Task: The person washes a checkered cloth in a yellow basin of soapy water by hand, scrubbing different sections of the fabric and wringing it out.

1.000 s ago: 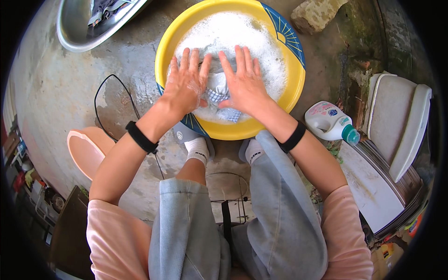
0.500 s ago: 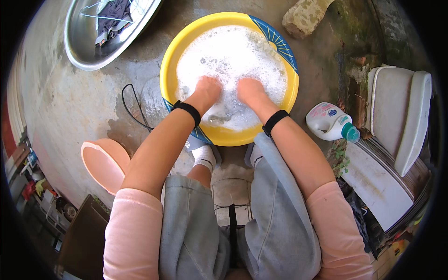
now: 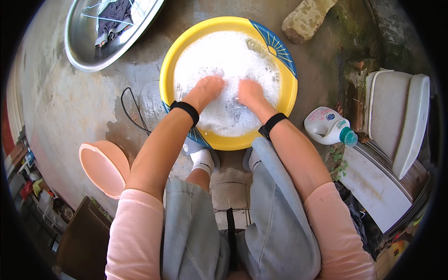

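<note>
A round yellow basin (image 3: 290,100) with blue patterned patches on its rim stands on the ground in front of my feet. Thick white suds (image 3: 210,53) cover the water in it. Both my hands reach into the foam near the basin's middle, a short gap apart. The fingers of my left hand (image 3: 208,89) are sunk in the suds. My right hand (image 3: 250,92) dips in beside it, its fingertips hidden too. Whatever they touch under the foam cannot be seen. Each wrist wears a black strap.
A metal tub (image 3: 86,65) with dark cloth (image 3: 113,21) and wire hangers lies far left. To the left are a black cord loop (image 3: 125,106) and a tilted peach basin (image 3: 105,165). A white detergent bottle (image 3: 324,122) with a green cap lies right; a stone block (image 3: 305,21) sits far right.
My hands have shifted slightly within the basin, and the left hand shows a little more above the foam. The suds have spread over the bubbly patch near my wrists. The view has tilted a little.
</note>
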Available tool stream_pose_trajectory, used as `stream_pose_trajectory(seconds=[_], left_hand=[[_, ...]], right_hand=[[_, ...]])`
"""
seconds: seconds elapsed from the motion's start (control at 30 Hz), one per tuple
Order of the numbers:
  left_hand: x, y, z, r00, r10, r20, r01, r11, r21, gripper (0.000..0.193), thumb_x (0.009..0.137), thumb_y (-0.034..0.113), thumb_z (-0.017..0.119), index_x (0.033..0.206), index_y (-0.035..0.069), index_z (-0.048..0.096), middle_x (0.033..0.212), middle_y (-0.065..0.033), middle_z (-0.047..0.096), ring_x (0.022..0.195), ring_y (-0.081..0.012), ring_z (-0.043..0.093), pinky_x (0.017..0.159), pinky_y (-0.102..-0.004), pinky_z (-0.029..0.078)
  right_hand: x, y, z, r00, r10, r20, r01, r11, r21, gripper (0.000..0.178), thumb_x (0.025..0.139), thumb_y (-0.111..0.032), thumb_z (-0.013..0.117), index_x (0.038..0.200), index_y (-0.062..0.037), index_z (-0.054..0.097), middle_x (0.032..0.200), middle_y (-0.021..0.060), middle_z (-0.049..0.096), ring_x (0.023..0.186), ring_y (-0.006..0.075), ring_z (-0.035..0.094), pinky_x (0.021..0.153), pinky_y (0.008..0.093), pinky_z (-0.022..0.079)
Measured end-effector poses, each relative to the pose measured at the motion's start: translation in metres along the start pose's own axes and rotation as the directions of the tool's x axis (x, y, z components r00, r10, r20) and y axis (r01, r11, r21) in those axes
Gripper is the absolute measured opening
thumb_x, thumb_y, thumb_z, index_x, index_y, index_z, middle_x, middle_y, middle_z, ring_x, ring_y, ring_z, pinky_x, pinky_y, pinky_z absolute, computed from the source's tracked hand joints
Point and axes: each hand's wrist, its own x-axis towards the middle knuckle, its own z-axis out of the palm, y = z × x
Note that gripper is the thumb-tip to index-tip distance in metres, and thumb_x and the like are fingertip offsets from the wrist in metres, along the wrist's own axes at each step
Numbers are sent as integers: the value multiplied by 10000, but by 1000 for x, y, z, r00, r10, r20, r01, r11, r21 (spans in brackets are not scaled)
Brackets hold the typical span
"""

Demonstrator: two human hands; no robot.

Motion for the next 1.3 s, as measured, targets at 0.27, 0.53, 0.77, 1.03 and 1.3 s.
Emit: stream_pose_trajectory(seconds=[0.27,0.53,0.77,1.03,1.3], left_hand=[[-13,10,-64,876,-43,-480,31,999,-32,498,805,124,633,1301,136,585,1357,-172,546,1110,-303,638,980,-430,482],[5,-21,-68,791,-472,-389,263,837,-481,785,808,547,631,1448,140,429,1446,-307,400,1235,-447,520,1073,-505,383],[32,-47,-64,941,-299,-160,167,819,-549,971,740,516,776,1455,6,361,1329,-301,534,1282,-414,493,1092,-429,385],[-31,-5,-108,967,22,-255,-164,817,-553,641,767,289,795,1302,48,538,1211,-218,603,1145,-378,574,986,-420,458],[-53,47,-58,925,-232,-300,172,962,-213,671,650,345,850,1212,110,569,1268,-167,518,1215,-349,494,972,-569,433]], right_hand=[[-45,18,-55,1000,20,-9,-18,991,133,743,756,-419,764,1285,23,488,1284,335,516,1140,472,561,953,457,483],[-16,19,-80,939,-115,-323,140,989,55,789,714,-285,823,1338,-8,428,1287,312,499,1241,457,480,1001,470,443],[44,13,-78,976,-217,0,215,965,152,1064,639,-306,864,1476,25,295,1427,309,425,1337,405,428,1108,388,361],[-37,23,-104,933,-342,-110,357,916,184,487,730,-272,787,1142,-77,616,1195,196,590,1087,363,595,902,421,491],[-70,6,-64,922,-309,-234,295,951,-96,654,674,-204,855,1226,-66,534,1272,232,479,1188,409,500,905,481,493]])
